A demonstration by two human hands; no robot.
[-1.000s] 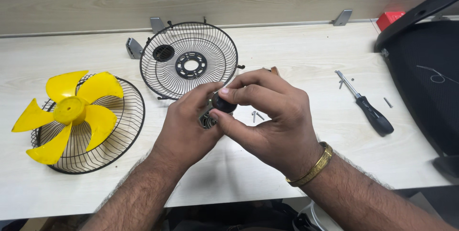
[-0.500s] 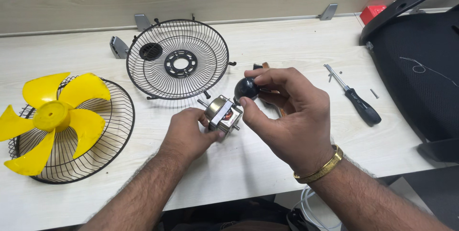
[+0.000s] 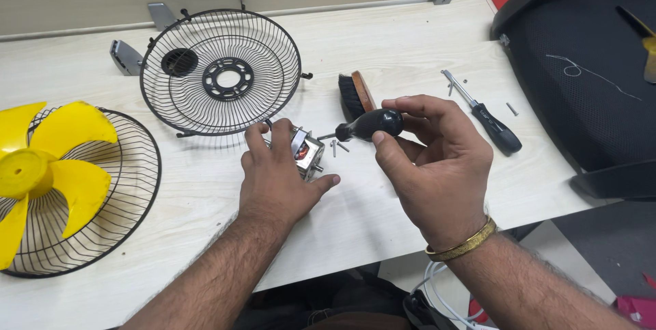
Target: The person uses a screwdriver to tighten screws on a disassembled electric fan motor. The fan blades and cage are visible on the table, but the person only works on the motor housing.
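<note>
My left hand (image 3: 277, 176) clamps one small metal motor (image 3: 307, 154) on the surface (image 3: 383, 214). My right hand (image 3: 434, 166), just right of the motor, grips one black-handled screwdriver (image 3: 369, 125), its long axis level and its tip pointing left at the motor. Beyond the motor lie a brush (image 3: 357, 95), a second screwdriver (image 3: 488, 115) and two wire fan guards (image 3: 222, 70).

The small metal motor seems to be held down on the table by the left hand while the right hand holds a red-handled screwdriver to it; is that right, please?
Not quite: the head view shows the screwdriver in the right hand has a black handle, not red. The left hand does hold the small metal motor on the table.
</note>
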